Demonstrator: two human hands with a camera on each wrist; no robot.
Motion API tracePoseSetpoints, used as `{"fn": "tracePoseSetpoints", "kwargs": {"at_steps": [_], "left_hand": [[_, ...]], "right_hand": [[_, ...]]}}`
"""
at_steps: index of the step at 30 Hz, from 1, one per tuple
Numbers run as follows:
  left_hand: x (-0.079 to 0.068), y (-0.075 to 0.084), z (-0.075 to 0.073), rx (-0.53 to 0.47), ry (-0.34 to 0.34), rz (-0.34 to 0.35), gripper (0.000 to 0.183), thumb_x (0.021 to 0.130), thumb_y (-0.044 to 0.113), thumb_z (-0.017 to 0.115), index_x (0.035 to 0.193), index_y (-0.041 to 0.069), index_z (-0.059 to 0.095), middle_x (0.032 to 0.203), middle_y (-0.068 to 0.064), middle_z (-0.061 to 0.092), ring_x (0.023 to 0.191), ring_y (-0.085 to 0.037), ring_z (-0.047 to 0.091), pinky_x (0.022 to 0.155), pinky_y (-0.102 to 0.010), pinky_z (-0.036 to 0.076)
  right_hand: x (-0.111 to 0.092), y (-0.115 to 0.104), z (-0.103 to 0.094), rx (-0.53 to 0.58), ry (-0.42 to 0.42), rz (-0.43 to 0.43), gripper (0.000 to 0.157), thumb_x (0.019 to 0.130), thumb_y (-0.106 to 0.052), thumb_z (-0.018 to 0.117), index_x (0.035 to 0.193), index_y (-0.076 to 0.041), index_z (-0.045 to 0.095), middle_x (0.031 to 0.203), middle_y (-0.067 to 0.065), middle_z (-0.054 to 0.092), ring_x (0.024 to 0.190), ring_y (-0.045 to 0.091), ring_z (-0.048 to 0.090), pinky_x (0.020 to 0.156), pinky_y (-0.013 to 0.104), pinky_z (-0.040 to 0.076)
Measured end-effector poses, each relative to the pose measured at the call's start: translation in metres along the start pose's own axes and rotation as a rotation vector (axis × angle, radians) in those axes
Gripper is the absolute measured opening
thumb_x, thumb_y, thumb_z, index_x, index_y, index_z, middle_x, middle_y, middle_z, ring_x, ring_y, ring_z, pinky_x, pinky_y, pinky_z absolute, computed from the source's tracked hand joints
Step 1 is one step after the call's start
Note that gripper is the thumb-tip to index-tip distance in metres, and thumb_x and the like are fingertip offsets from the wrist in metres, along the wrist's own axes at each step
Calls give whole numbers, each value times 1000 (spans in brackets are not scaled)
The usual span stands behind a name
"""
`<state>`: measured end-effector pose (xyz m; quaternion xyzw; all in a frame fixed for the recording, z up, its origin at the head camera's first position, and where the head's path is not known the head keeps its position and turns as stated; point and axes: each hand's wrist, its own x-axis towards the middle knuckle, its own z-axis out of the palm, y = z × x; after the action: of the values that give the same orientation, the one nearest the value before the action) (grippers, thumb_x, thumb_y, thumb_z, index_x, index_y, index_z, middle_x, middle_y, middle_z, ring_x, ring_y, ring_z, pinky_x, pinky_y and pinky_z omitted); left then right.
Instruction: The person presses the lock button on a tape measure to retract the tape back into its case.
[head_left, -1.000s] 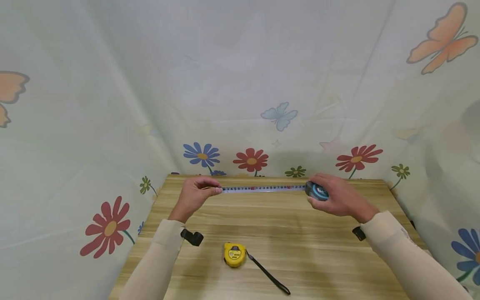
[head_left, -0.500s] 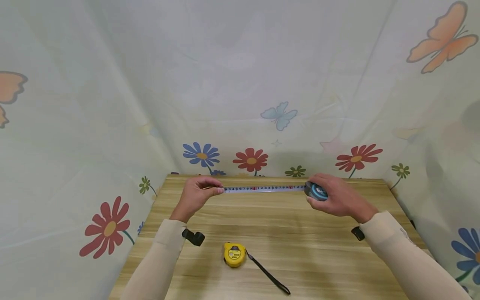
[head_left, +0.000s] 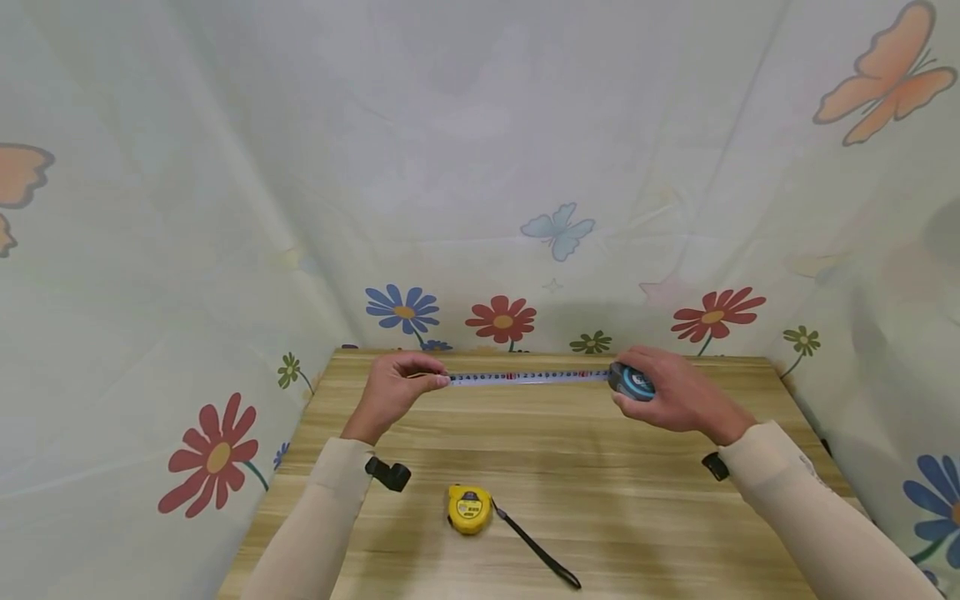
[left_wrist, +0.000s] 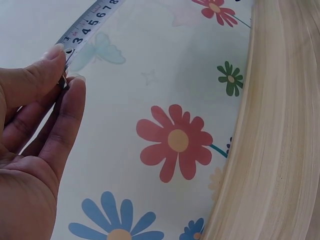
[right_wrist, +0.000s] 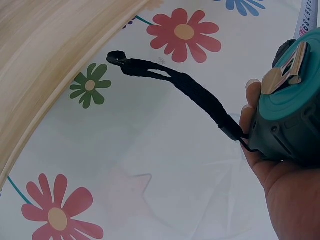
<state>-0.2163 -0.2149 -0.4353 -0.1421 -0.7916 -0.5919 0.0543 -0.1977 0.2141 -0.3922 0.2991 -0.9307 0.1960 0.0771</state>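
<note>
My left hand (head_left: 396, 392) pinches the free end of a white tape blade (head_left: 532, 378) between thumb and fingers; the left wrist view shows the thumb (left_wrist: 42, 72) over its first numbers. The blade runs straight across to a teal and dark grey tape measure (right_wrist: 287, 115), which my right hand (head_left: 675, 390) grips round its case. A metal belt clip (right_wrist: 290, 72) sits on the case, and a black wrist strap (right_wrist: 195, 95) hangs from it in the right wrist view. Nearer to me, a yellow tape measure (head_left: 469, 510) lies on the wooden table between my forearms.
A black strap (head_left: 536, 546) trails from the yellow tape measure across the wooden table (head_left: 585, 467). Pale sheeting (head_left: 450, 167) printed with flowers and butterflies stands behind the table's back edge and along both sides. Each wrist carries a black camera band (head_left: 388, 473).
My left hand has shifted slightly to the right, and the stretch of blade showing between the hands is a little shorter. My right hand has hardly moved.
</note>
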Motion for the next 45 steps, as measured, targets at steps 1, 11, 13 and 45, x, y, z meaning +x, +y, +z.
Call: {"fn": "tracePoseSetpoints", "kwargs": {"at_steps": [1, 11, 13, 45], "left_hand": [[0, 0, 0, -1, 0, 0, 17, 88, 12, 84, 101, 3, 80, 102, -14, 78, 88, -15, 73, 81, -26, 62], [-1, -3, 0, -6, -4, 5, 14, 88, 12, 84, 100, 5, 80, 102, -14, 78, 89, -14, 73, 82, -26, 61], [0, -2, 0, -6, -5, 10, 14, 88, 12, 84, 100, 6, 81, 102, -14, 78, 89, -15, 73, 82, -26, 62], [0, 3, 6, -13, -23, 11, 13, 89, 11, 83, 100, 4, 80, 102, -16, 78, 86, -15, 73, 80, -26, 61]], "right_hand": [[0, 0, 0, 0, 1, 0, 36, 90, -31, 77, 120, -12, 69, 105, 1, 67, 89, 12, 59, 73, 28, 53], [1, 1, 4, -3, 12, -15, 36, 90, -31, 77, 119, -11, 69, 104, 0, 67, 88, 11, 58, 73, 27, 53], [1, 2, 5, -3, 19, -19, 36, 90, -30, 77, 119, -11, 69, 104, 0, 67, 88, 11, 58, 73, 27, 53], [3, -1, 5, -3, 27, -41, 35, 90, -27, 76, 118, -9, 69, 102, 1, 66, 86, 11, 57, 71, 27, 53]]}}
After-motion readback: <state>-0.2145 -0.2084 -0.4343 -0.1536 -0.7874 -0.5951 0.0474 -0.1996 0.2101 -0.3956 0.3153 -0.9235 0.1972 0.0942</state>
